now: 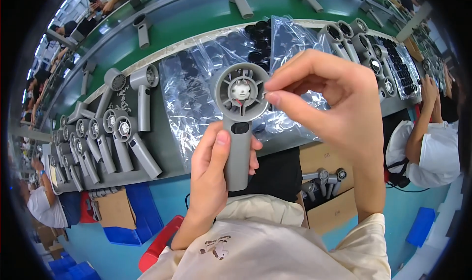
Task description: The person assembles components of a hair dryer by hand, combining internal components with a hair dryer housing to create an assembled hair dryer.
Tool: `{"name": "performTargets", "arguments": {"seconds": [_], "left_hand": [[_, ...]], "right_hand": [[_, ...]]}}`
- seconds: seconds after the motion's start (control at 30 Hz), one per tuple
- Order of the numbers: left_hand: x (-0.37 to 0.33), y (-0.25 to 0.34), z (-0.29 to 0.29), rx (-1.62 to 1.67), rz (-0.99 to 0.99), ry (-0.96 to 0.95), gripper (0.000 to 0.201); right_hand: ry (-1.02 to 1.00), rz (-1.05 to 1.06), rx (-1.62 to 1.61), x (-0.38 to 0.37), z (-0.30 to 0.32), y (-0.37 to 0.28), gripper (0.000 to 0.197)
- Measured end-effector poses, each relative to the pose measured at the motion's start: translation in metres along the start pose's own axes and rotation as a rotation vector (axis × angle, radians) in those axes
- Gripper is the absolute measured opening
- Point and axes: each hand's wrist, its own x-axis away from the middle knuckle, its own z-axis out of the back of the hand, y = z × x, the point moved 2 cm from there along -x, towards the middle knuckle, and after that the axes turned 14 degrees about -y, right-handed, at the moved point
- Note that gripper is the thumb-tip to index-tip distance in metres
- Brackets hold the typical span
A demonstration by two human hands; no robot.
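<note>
A grey handheld fan (238, 154) stands upright in front of me, its round head at the top. My left hand (209, 167) is closed around its handle, with the thumb along the left side. Inside the head's ring, a white motor hub with a bit of red wire shows among the spokes. A dark oval button sits at the top of the handle. My right hand (334, 91) is at the right edge of the ring, thumb and forefinger pinched close together. Whatever is between those fingertips, if anything, is too small to make out.
Clear plastic bags (189, 103) with dark round parts lie behind the fan. Many grey fans (123, 132) crowd the bench's left, more (361, 44) its right. A green conveyor (196, 22) carries spaced fans. Cardboard boxes (327, 216) are below; a co-worker (432, 137) sits at right.
</note>
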Motion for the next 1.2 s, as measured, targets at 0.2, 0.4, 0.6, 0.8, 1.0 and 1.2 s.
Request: {"name": "performTargets", "arguments": {"seconds": [0.2, 0.4, 0.6, 0.8, 1.0, 1.2], "left_hand": [[-0.001, -0.006, 0.002, -0.091, -0.003, -0.042, 0.034], [0.009, -0.007, 0.016, -0.129, -0.027, -0.023, 0.032], [0.019, -0.009, 0.028, -0.178, -0.02, 0.046, 0.031], [0.029, -0.006, 0.038, -0.233, -0.077, 0.09, 0.03], [0.03, -0.011, 0.049, -0.239, -0.066, 0.128, 0.03], [0.028, -0.018, 0.058, -0.278, -0.042, 0.132, 0.028]], "right_hand": [[0.088, 0.142, 0.472, 0.012, -0.026, 0.001, 0.017], [0.084, 0.087, 0.51, 0.011, -0.048, -0.001, 0.019], [-0.006, 0.137, 0.735, 0.005, -0.063, 0.001, 0.018], [-0.043, 0.104, 0.839, -0.007, -0.079, -0.007, 0.018], [-0.063, 0.037, 0.614, -0.013, -0.078, 0.008, 0.018], [-0.131, 0.04, 0.686, -0.02, -0.077, 0.021, 0.017]]}}
